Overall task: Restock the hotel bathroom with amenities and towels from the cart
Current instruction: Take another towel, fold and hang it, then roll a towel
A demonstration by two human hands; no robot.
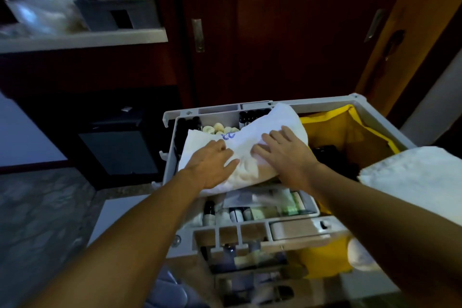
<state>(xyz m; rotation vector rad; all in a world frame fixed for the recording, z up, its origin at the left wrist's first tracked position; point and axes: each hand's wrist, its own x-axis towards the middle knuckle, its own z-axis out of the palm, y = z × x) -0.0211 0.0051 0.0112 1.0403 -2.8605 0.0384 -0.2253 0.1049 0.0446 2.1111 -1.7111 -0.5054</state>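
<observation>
The left hand (215,157) and right hand (282,152) press flat, fingers straight, on the soft white folded towel (250,142) atop the grey plastic cart tray (172,157), and lifting carelessly could knock the small bottles (246,116) underneath over.

Both forearms bare, extended fwd, converging toward each other. Left hand (212,160): palm down, fingers straight and close together, pointing fwd-right, thumb tucked toward the right hand. Right hand (282,150): palm down, fingers spread slightly, pointing fwd-left, a little further fwd than the left. Fingertips of the two hands near each other, not touching. Both wrists roughly straight, in line w/ forearms.
</observation>
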